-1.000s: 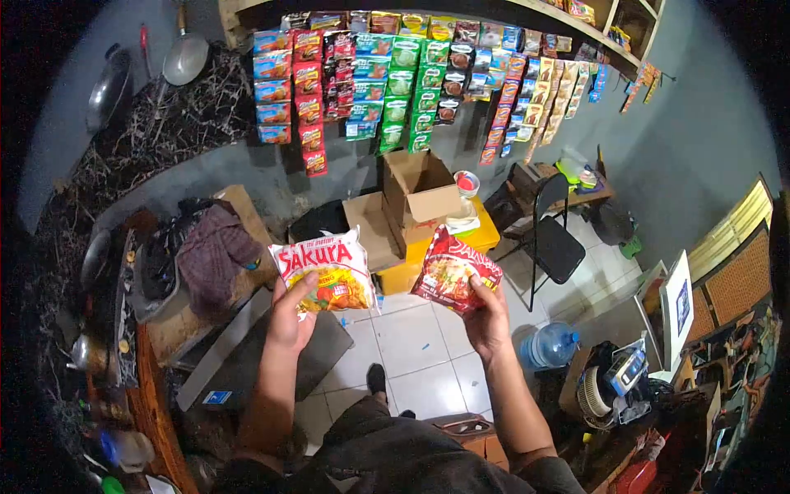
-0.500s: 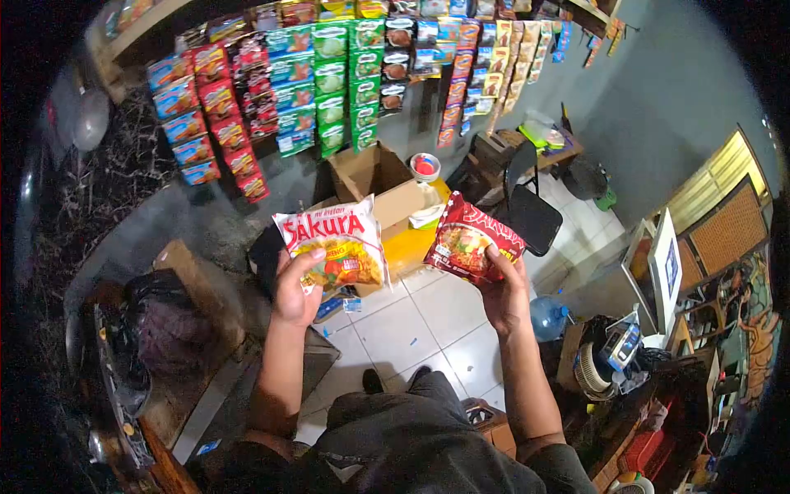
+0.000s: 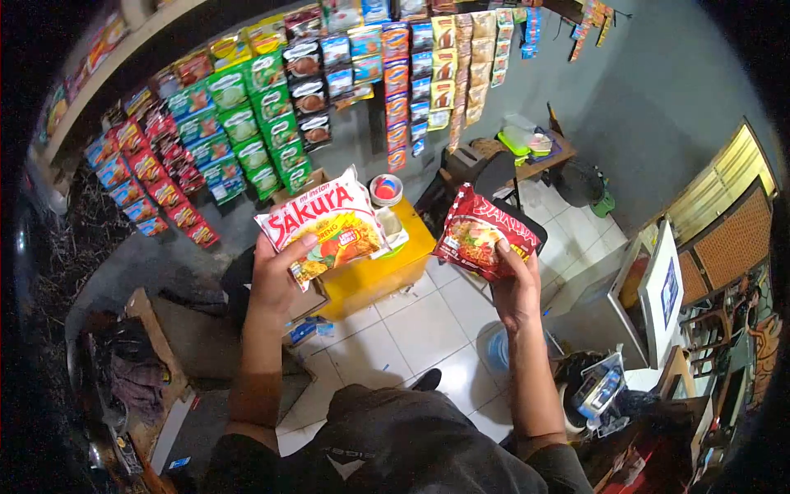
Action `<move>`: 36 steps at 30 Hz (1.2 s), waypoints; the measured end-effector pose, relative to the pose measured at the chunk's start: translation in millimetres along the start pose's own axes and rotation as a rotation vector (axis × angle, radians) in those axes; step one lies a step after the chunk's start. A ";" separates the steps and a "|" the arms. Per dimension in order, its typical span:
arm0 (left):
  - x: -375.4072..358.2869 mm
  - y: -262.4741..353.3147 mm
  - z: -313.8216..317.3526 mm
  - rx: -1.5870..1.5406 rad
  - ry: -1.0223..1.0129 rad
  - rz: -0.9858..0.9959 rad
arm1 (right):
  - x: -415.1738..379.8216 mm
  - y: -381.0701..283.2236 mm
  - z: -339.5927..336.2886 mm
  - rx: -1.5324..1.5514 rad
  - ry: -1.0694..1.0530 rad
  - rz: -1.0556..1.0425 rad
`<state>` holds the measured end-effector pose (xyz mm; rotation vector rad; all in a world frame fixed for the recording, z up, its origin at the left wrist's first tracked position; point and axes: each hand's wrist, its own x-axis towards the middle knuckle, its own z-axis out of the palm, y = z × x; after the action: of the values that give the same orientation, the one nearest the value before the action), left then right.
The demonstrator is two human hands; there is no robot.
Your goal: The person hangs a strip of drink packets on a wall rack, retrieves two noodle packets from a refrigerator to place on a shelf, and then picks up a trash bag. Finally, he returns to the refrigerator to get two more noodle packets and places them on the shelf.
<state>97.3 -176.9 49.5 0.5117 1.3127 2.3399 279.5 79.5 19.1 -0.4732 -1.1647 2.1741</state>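
My left hand [image 3: 277, 280] grips a white instant noodle packet [image 3: 339, 216] with red "Sakura" lettering, thumb over its front and fingers behind. A dark red instant noodle packet [image 3: 476, 239], also marked Sakura, is held in my right hand [image 3: 518, 290], the thumb pressed on its printed picture. Both packets are raised in front of me with their fronts facing up. They are apart from each other. The fingers behind each packet are mostly hidden.
Strips of hanging sachets [image 3: 241, 125] line the wall ahead. Beyond the packets stand a yellow table [image 3: 387, 284] and stacked bowls [image 3: 385, 191]. A blue water jug [image 3: 499, 350] is on the tiled floor [image 3: 428, 325]. An open white door [image 3: 665, 276] stands at right.
My view has turned, so the sachets shift left and more of the yellow table shows. The white packet is tilted more and sits higher. Both hands keep their hold.
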 end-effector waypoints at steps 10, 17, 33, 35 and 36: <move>90.5 3.6 44.6 0.364 -0.035 0.195 | 136.7 -77.6 -25.7 -0.014 -0.072 -0.132; 166.8 52.5 73.8 0.682 -0.169 0.421 | 235.5 -127.0 2.1 -0.127 -0.199 -0.367; 280.1 41.1 194.7 1.001 -0.049 0.622 | 414.4 -241.0 -45.8 -0.319 -0.373 -0.598; 299.4 39.7 230.2 1.052 -0.002 0.659 | 452.6 -272.9 -58.1 -0.373 -0.404 -0.676; 307.7 36.8 249.7 1.102 0.025 0.689 | 466.8 -291.7 -63.9 -0.374 -0.428 -0.693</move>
<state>-45.7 142.3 239.3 1.4238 2.7218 1.7950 71.3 552.9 218.2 0.2510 -1.6713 1.4848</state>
